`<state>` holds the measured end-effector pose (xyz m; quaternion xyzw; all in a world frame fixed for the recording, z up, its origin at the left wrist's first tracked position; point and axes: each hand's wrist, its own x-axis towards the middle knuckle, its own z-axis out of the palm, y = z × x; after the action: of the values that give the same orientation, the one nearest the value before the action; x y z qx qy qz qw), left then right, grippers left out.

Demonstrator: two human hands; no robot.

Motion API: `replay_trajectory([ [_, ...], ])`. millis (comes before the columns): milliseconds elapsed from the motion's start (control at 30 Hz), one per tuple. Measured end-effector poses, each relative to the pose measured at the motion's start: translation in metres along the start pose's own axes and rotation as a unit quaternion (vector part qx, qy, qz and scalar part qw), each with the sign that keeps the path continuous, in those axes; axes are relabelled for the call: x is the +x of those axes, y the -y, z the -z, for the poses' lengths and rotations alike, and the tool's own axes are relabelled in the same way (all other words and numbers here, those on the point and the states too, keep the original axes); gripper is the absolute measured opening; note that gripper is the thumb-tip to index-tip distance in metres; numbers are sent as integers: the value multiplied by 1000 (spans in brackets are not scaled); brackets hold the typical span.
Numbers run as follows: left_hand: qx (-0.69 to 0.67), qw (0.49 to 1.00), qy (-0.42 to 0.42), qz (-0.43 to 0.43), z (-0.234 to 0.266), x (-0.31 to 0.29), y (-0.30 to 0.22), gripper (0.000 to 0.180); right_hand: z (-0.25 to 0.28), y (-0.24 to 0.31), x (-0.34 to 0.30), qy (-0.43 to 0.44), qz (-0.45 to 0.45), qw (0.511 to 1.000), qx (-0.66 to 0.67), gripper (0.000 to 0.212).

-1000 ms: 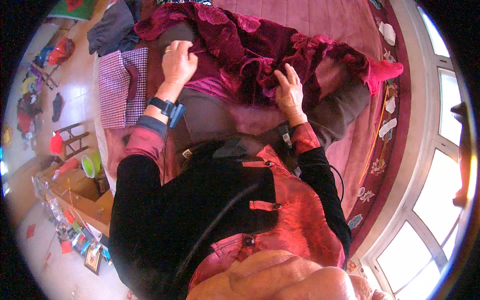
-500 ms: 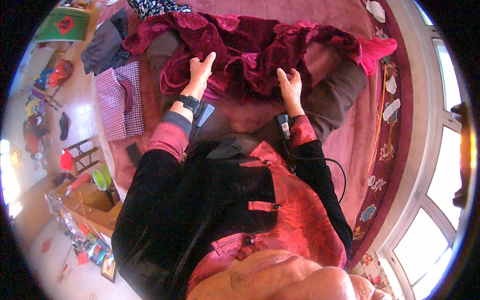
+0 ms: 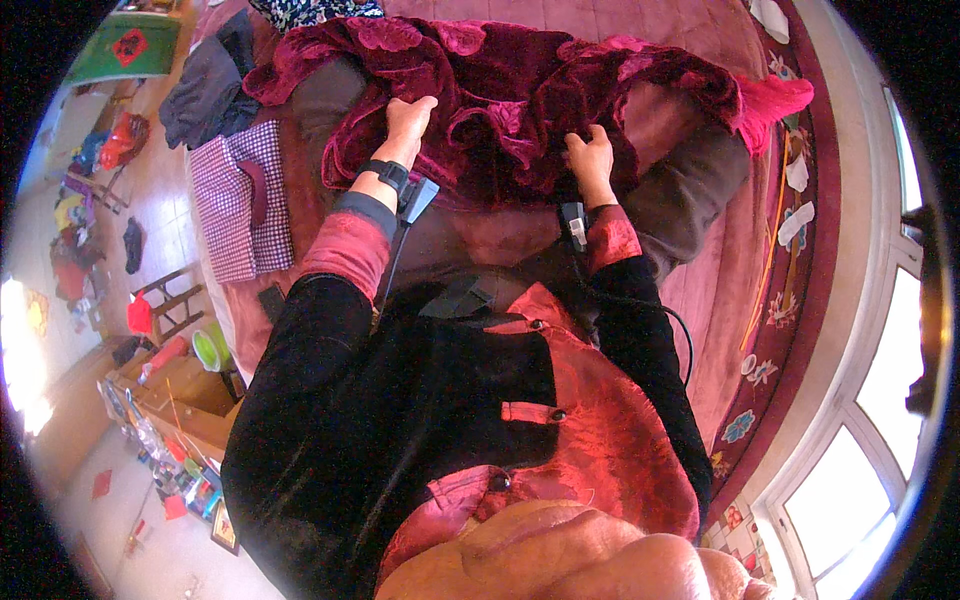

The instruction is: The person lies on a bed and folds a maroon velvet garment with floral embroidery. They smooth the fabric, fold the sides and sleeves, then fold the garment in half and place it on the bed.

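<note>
Spread over my legs lies a crumpled dark-red velvet cloth with a raised flower pattern and a brighter pink gathered end at the right. My left hand is closed on its near edge, the thumb stretched along the top and the fingertips hidden. To the right, my right hand pinches another part of the same edge. Between both hands the cloth hangs in loose folds. Each wrist carries a strapped device, and a black cable runs from the right one.
A folded checked cloth lies on the pink bedspread at my left. Beyond it sit a dark grey garment and a floral cloth. Windows line the right; a wooden stool and green bin stand left.
My left hand has turned and its fingers have curled in more on the cloth. The right hand has shifted slightly right, its fingers closer together. The whole view has moved a little.
</note>
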<state>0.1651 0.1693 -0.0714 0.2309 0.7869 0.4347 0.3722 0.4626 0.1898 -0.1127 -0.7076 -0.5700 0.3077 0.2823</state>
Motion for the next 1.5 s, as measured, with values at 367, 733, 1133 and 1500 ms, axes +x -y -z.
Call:
replay_trajectory([
  [367,-275,956,50,91,59,-12,-32,35,104,29,19,102,-195,918,330,19],
  [733,-61,993,34,93,36,-25,9,78,72,-1,10,74,-151,977,131,57],
  [1133,366,816,44,-445,-5,-105,-10,48,55,-4,17,75,-24,988,136,44],
  [1500,405,807,151,-403,21,-107,6,21,93,3,12,53,-73,948,305,3],
])
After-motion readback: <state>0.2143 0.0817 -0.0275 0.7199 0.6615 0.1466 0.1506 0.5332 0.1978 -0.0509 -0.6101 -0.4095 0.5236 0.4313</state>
